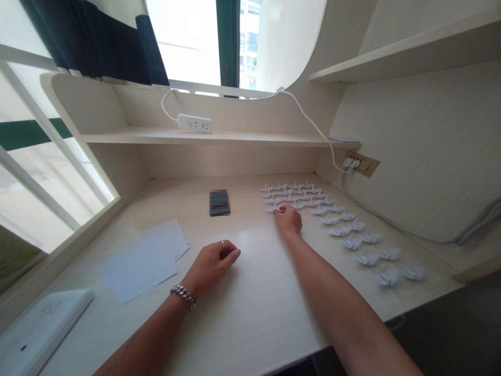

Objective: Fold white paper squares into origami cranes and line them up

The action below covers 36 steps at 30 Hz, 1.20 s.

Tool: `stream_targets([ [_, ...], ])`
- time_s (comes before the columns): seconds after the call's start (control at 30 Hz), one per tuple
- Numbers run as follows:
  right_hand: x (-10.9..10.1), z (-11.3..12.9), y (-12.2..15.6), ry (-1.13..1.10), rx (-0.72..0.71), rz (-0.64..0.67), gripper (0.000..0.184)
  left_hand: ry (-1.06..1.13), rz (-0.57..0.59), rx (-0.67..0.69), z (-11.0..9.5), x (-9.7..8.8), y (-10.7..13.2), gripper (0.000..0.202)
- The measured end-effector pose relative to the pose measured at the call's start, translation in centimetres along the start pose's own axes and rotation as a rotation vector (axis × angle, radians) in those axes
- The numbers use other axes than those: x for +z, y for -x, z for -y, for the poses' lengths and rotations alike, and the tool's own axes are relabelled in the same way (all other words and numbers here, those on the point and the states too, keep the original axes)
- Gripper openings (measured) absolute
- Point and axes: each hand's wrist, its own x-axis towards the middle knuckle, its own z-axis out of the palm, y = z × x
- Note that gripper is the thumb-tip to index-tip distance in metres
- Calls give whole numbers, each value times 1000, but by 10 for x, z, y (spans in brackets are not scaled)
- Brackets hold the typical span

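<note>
My right hand (288, 219) reaches across the desk, its fingers pinched on a white folded paper crane (274, 207) at the near left corner of a group of cranes. Rows of similar paper cranes (290, 199) stand just beyond that hand. More cranes (351, 242) run in a double line down the desk's right side toward the front edge. My left hand (214, 262), with a ring and a chain bracelet, rests on the desk with its fingers curled in; nothing shows in them. Left of it lies a loose, fanned stack of white paper sheets (143, 259).
A small dark, pixelated object (219, 202) lies mid-desk. A white flat case (47, 329) occupies the front left corner. Above the desk (250, 313), a shelf (242, 137) carries a white power strip (194, 124). Its cord runs to a wall socket (362, 163) at right.
</note>
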Motion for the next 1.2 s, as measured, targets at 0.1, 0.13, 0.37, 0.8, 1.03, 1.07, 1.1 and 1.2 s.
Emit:
stream_targets([
  [0.1,1,-1,-2,13,14,-3,22,-9,1,-3,-1,0,0,36],
  [0.13,1,-1,-2,18,18,-5,22,-12,-1,-5,-1,0,0,36],
  [0.37,3,-2,-3,36,27,-28,22,-2,3,2,-2,0,-1,34],
  [0.8,2,-2,-4,29,30,-34,22,-1,-3,0,-3,0,0,35],
  [1.03,0,-1,-3,24,35,-21,21,3,-7,12,0,0,0,35],
  [1.07,0,-1,-3,24,36,-18,20,4,-8,12,0,1,-1,35],
  [1.1,-1,-1,-3,24,36,-17,20,5,-8,11,0,1,-1,35],
  [1.2,-3,-2,0,23,27,-13,23,5,-5,3,-1,1,-1,35],
])
